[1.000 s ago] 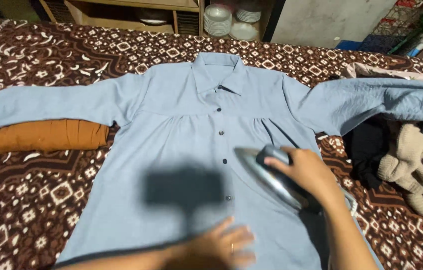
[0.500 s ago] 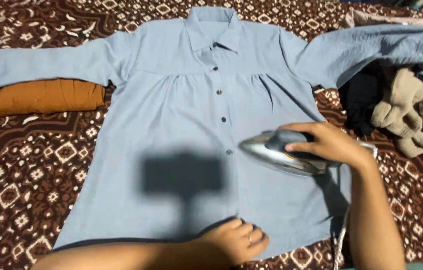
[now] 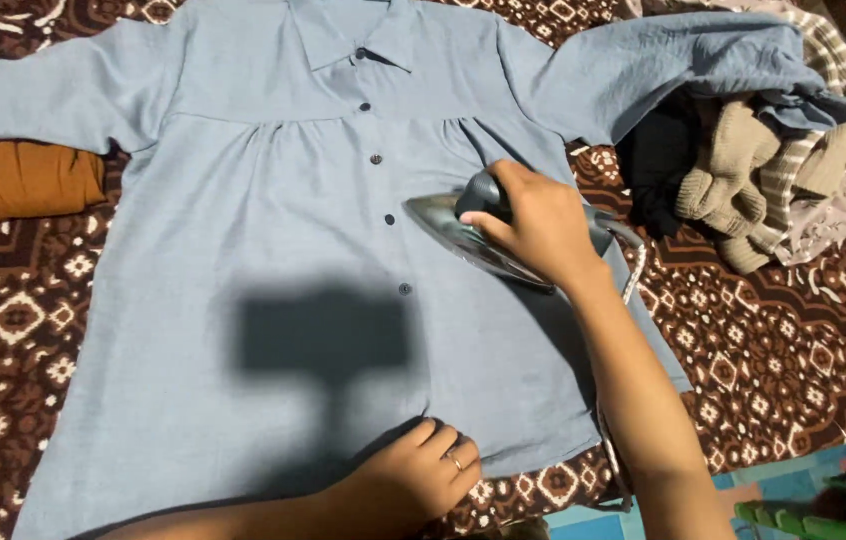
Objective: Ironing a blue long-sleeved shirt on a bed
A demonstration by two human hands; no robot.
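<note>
A light blue button-front shirt with a collar (image 3: 273,250) is spread flat across a brown and white patterned cloth (image 3: 783,340), filling most of the frame from the top down to the lower middle. The right hand (image 3: 533,225), right of centre, has its fingers wrapped tight around the dark handle of a silver-soled clothes iron (image 3: 463,235), which sits on the shirt just right of the row of small dark buttons (image 3: 390,219). The left hand (image 3: 413,478), at the bottom middle, grips nothing; its fingers are loosely curled and pressed down on the shirt's hem, a ring showing on one finger. A folded rust-orange cloth (image 3: 13,180) pokes out under the sleeve at the left edge, and a heap of beige, black and striped clothes (image 3: 753,170) lies at the upper right.
</note>
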